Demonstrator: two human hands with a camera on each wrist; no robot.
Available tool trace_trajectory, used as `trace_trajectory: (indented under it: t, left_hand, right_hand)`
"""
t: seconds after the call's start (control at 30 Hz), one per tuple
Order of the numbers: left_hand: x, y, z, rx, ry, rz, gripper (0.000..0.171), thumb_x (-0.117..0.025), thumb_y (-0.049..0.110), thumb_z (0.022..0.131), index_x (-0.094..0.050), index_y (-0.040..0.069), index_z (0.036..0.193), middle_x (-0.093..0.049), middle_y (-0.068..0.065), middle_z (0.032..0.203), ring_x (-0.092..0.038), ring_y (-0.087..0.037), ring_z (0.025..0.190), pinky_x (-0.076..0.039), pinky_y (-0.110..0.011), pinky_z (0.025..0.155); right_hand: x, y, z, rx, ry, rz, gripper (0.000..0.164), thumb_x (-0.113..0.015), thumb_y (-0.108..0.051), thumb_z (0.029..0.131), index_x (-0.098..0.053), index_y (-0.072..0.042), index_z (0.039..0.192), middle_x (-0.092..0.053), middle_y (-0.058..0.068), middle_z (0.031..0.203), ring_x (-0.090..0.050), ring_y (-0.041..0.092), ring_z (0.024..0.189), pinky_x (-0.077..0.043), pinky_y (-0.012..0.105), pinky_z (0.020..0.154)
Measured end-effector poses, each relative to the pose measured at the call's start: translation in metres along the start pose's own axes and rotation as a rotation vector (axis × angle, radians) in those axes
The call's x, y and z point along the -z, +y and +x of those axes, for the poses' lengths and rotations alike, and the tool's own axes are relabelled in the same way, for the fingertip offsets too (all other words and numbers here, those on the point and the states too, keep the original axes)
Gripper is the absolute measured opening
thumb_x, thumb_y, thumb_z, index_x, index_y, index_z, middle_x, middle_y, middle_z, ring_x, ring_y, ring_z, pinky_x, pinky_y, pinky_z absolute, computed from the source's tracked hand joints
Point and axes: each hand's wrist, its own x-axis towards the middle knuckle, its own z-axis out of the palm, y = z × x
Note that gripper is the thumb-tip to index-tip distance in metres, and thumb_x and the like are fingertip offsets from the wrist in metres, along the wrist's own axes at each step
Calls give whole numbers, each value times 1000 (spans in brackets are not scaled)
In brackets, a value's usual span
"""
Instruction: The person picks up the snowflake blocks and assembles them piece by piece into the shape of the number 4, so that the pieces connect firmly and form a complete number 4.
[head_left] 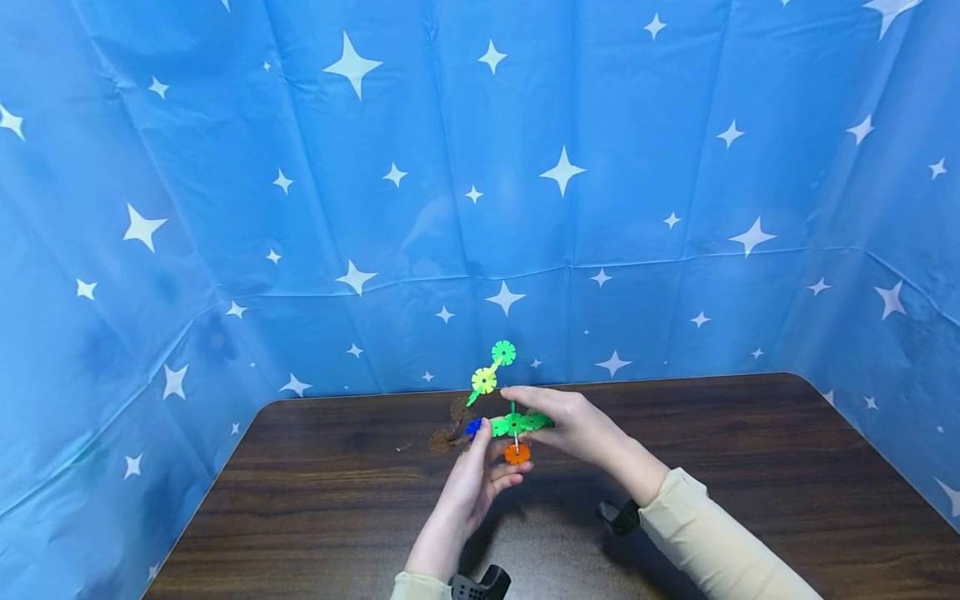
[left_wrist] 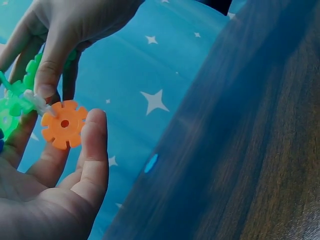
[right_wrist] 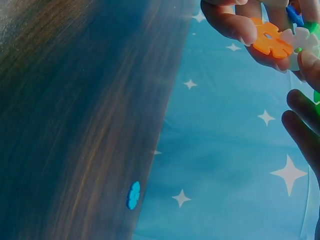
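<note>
Both hands hold a built-up toy of slotted plastic snowflake discs above the table. My left hand (head_left: 463,492) grips it from below and left, its thumb by a blue disc (head_left: 472,428). My right hand (head_left: 581,423) holds the row of green discs (head_left: 514,424) from the right. A white disc (right_wrist: 302,41) links the green row to an orange disc (left_wrist: 64,124), which lies by the left fingertips. Behind the hands rise a yellow disc (head_left: 483,381) and a green disc (head_left: 504,352). Brown discs (head_left: 441,441) show at the left; their joins are unclear.
A light blue disc (right_wrist: 133,195) lies on the dark wood table (head_left: 315,500) near its edge. A blue curtain with white stars (head_left: 480,208) surrounds the table's back and sides. Dark wrist devices (head_left: 480,583) sit on both forearms.
</note>
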Motion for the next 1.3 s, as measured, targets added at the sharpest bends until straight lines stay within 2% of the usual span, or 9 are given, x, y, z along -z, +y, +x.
trace_trajectory:
  t: [0.27, 0.4, 0.53, 0.67, 0.9, 1.1, 1.2, 1.3]
  left_hand:
    - [-1, -3, 1, 9, 10, -5, 81, -41, 64, 95, -36, 1, 146, -49, -25, 138, -68, -22, 91, -55, -26, 74]
    - [-1, -5, 1, 11, 17, 6, 81, -39, 61, 97, -32, -1, 147, -46, -26, 141, -67, -23, 92, -55, -26, 75]
    - [-2, -6, 2, 9, 25, 16, 81, -40, 63, 96, -35, -2, 145, -54, -22, 134, -67, -23, 92, -55, -26, 75]
    - [-2, -7, 2, 11, 35, 18, 85, -42, 66, 94, -35, -3, 144, -54, -22, 132, -67, -20, 89, -55, -25, 75]
    - [-3, -8, 3, 9, 44, 19, 84, -41, 64, 95, -32, -1, 147, -46, -26, 140, -68, -21, 89, -55, -26, 74]
    - [-5, -6, 3, 9, 23, 7, 80, -38, 62, 97, -32, 0, 148, -44, -26, 142, -68, -23, 92, -55, -27, 74]
    - [-5, -5, 3, 10, 18, 7, 82, -39, 64, 96, -32, 1, 148, -42, -26, 143, -68, -24, 92, -55, -26, 74]
    - [-5, -5, 3, 10, 17, 15, 82, -39, 64, 96, -32, 1, 148, -43, -26, 143, -68, -24, 93, -55, -26, 74]
  right_hand:
    - [0, 2, -2, 11, -11, 1, 67, -85, -5, 72, -56, -5, 132, -62, 11, 127, -61, 23, 113, -49, 26, 91]
    - [-2, 0, -5, -42, -10, 53, 65, -82, -6, 76, -54, -7, 135, -60, 8, 131, -59, 21, 115, -50, 30, 91]
    - [-5, -2, -9, -116, 2, 124, 64, -76, -7, 78, -53, -7, 137, -57, 7, 135, -59, 19, 112, -52, 34, 87]
    - [-7, -3, -10, -146, -17, 99, 66, -76, -5, 79, -50, -8, 139, -55, 7, 136, -61, 17, 106, -53, 33, 83]
    - [-7, 0, -7, -39, -15, -2, 74, -82, -1, 75, -47, -7, 140, -55, 10, 137, -60, 22, 115, -50, 29, 92]
    - [-5, 5, -6, 56, 13, -11, 68, -83, 1, 73, -53, -1, 134, -57, 11, 134, -61, 22, 114, -49, 26, 92]
    - [-3, 5, -5, 71, 5, -20, 66, -83, 1, 73, -54, 0, 132, -58, 12, 133, -60, 23, 115, -48, 26, 92]
    - [-2, 4, -6, 50, -10, -10, 66, -83, 1, 73, -54, -1, 132, -59, 12, 131, -60, 23, 114, -48, 25, 93]
